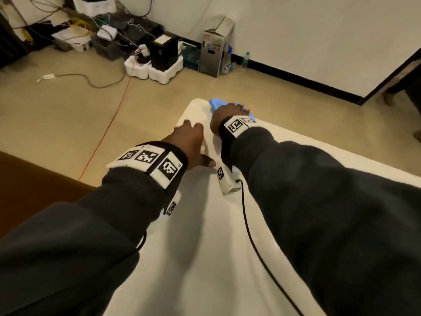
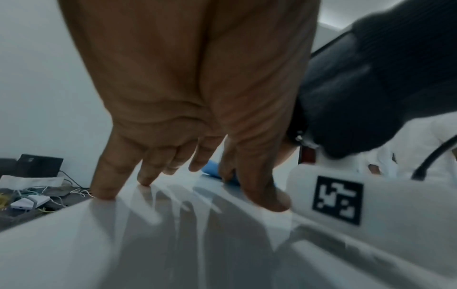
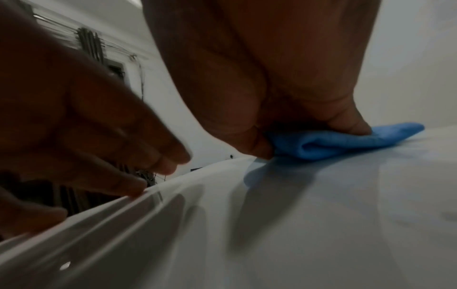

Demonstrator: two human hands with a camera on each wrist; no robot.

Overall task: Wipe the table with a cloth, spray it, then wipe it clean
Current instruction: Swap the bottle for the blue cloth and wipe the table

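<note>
At the far left of the head view, a tangle of cables and small boxes (image 1: 91, 30) lies on the floor against the wall, with a loose cord (image 1: 91, 82) trailing across the floor (image 1: 57, 115) in front of it. To the right of that pile, a black box (image 1: 163, 53) sits in white foam packing (image 1: 159, 69), and further right a grey carton (image 1: 216, 46) stands upright near the wall, with a small bottle (image 1: 245, 60) just beside it. The white desk (image 1: 205, 247) runs from the bottom of the view toward the far corner. The left hand (image 1: 190, 144) rests on the desk near its left edge; in the left wrist view its fingers (image 2: 106, 176) are straight and spread apart, with the tips touching the desk surface (image 2: 173, 244) and holding nothing. Each wrist carries a band of black-and-white marker tags, the left band (image 1: 148, 163) and the right band (image 1: 237, 126), over dark sleeves (image 1: 319, 201). A black cable (image 1: 246, 220) runs from the right wrist unit back along the desk. The right hand (image 1: 227, 115) lies just beyond and to the right of the left hand, near the far corner of the desk. It presses down on a blue cloth (image 1: 218, 102). In the right wrist view the cloth (image 3: 333, 140) is bunched and folded under the palm, flat on the desk, with the thumb and fingers bearing on it; whether the fingers curl round the cloth cannot be told. The cloth shows on both sides of the hand.
</note>
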